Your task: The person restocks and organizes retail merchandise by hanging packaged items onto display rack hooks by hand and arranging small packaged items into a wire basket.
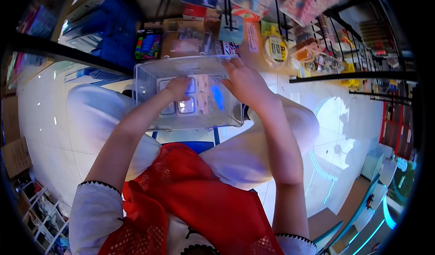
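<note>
A wire mesh basket [144, 85] sits in front of me between my knees. Inside it lies a flat pack with several clear, rounded-square compartments [186, 105], beside a pale printed strip [202, 84] and a shiny blue patch. My left hand [179, 89] reaches into the basket and rests over the pack, thumb and fingers apart. At the basket's far right side is my right hand [244, 80], its fingertips by the rim and its thumb spread inward. I cannot see either hand's fingertips pressing firmly on anything.
Shelves with packaged small goods [186, 35] stand just beyond the basket. Notebooks [308, 1] hang overhead on black hooks. A black shelf bar [353, 77] juts out at right. A blue stool [190, 145] shows below the basket. At lower left is a white wire rack [43, 214].
</note>
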Motion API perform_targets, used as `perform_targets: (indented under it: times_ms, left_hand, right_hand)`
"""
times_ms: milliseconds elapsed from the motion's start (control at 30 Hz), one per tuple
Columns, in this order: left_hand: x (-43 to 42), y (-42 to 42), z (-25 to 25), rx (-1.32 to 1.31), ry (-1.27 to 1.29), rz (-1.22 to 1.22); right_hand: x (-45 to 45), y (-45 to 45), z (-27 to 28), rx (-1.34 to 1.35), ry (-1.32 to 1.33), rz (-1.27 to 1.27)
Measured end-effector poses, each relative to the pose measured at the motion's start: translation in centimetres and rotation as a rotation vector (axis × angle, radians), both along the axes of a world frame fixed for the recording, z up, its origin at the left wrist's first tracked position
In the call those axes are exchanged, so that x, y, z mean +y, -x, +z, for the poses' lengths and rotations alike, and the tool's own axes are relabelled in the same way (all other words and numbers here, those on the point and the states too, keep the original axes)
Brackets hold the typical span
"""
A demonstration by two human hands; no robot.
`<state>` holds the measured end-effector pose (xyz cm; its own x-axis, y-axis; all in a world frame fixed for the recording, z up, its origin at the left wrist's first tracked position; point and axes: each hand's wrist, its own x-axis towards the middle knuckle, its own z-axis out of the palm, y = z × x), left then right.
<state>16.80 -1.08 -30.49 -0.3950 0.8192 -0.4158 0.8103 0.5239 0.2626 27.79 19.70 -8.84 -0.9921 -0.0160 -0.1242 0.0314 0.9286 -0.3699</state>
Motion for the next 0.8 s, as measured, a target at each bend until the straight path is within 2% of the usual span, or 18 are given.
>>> perform_targets:
  times_ms: [100,267,400,500,567,633,700,767,800]
  left_hand:
    - [1.5,-1.3,0.3,0.055,0.006,0.185]
    - [1.4,0.7,0.0,0.089,-0.010,0.129]
    - [1.6,0.5,1.7,0.107,0.018,0.047]
    - [1.0,-0.2,1.1,0.188,-0.214,0.061]
    - [1.4,-1.0,2.1,0.226,-0.257,0.126]
    - [1.0,-0.9,-0.1,0.236,-0.310,0.160]
    - [1.5,-1.1,0.8,0.090,-0.165,0.241]
    - [1.6,-1.0,2.5,0.041,-0.157,0.211]
    - [1.2,-1.2,1.4,0.075,-0.199,0.136]
  right_hand:
    - [0.0,-0.5,0.3,-0.114,-0.093,-0.071]
    - [0.0,-0.5,0.4,-0.182,-0.067,-0.046]
    - [-0.1,-0.9,0.5,-0.264,-0.079,-0.056]
    - [-0.2,-1.2,0.2,-0.251,-0.052,-0.057]
    - [-0.1,-1.5,-0.3,-0.209,-0.057,-0.029]
    - [-0.1,-1.4,-0.3,-0.212,-0.067,-0.019]
    - [-0.4,-1.2,-0.3,-0.215,-0.067,-0.018]
    - [-0.4,-1.0,-0.4,-0.217,-0.060,-0.024]
    - [-0.4,-0.9,-0.7,-0.214,-0.064,-0.016]
